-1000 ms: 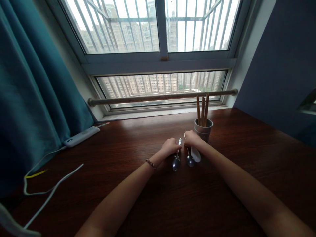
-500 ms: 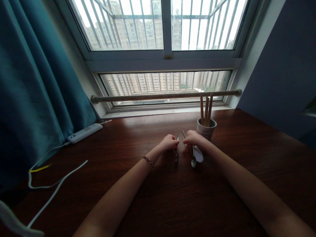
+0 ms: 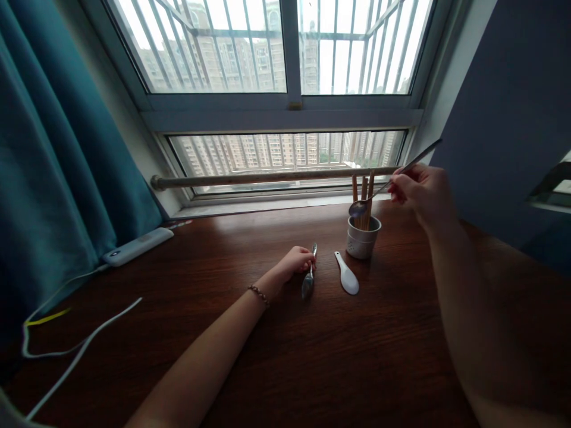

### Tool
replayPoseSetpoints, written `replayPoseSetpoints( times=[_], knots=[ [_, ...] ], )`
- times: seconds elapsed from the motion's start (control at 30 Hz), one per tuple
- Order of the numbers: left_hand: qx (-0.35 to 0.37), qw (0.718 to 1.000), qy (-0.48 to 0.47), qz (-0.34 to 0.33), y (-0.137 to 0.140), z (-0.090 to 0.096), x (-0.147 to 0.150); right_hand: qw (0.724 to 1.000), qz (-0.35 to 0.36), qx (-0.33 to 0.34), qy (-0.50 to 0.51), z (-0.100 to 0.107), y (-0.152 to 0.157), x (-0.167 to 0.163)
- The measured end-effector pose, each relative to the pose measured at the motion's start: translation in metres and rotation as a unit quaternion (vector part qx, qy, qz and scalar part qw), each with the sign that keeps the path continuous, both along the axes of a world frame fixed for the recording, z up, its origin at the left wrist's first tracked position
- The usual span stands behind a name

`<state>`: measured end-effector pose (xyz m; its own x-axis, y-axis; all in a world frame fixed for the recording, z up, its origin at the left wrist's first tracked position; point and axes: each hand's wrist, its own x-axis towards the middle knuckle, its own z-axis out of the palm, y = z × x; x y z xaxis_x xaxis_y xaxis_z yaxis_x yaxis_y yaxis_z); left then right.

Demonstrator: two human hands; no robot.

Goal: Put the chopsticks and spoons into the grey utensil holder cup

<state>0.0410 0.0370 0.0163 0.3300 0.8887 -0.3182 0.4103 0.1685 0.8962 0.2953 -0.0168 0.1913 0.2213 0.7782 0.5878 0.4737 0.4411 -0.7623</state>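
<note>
My right hand [image 3: 423,191] is raised above the counter [image 3: 312,356], fingers pinched closed on the handle of a long metal spoon [image 3: 388,184]. The spoon slants down to the left, its bowl hanging just over the mouth of the grey cup [image 3: 362,238], which stands on the far part of the counter with a few wooden chopsticks [image 3: 363,196] upright in it. The bowl looks above the rim, close in front of the chopsticks, not yet inside.

My left hand [image 3: 297,261] rests on the counter near the middle, fingers curled closed around the handle of a second metal spoon [image 3: 308,279], which lies flat with its bowl toward me. Just right of it, not touching, lies a white ceramic spoon [image 3: 347,274], free of either hand, close to the foot of the cup.

I judge this to be the step of standing the raised spoon in the cup. The next move would call for tipping the handle more upright and lowering the bowl into the free space beside the chopsticks without knocking them or the cup.

Farther out, a white power strip [image 3: 134,246] and its cables [image 3: 75,351] lie at the left, by the teal curtain [image 3: 57,178], under the barred window [image 3: 285,53].
</note>
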Motion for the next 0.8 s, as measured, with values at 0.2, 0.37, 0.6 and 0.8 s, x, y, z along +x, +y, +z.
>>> replayPoseSetpoints(
  times=[0.2,0.37,0.6,0.8],
  knots=[
    [-0.012,1.000,0.011,-0.014,-0.001,0.002,0.001,0.953,-0.090,-0.103,-0.271,-0.003,0.005,0.009],
    [-0.010,1.000,0.013,-0.012,-0.001,0.002,0.002,0.913,-0.029,-0.196,-0.355,-0.021,0.028,0.004],
    [-0.010,1.000,0.009,-0.018,0.002,-0.002,0.000,0.881,0.011,-0.271,-0.387,-0.038,0.039,-0.004],
    [-0.012,1.000,0.003,-0.013,0.001,-0.001,0.000,0.870,0.032,-0.312,-0.380,-0.040,0.037,-0.010]
  ],
)
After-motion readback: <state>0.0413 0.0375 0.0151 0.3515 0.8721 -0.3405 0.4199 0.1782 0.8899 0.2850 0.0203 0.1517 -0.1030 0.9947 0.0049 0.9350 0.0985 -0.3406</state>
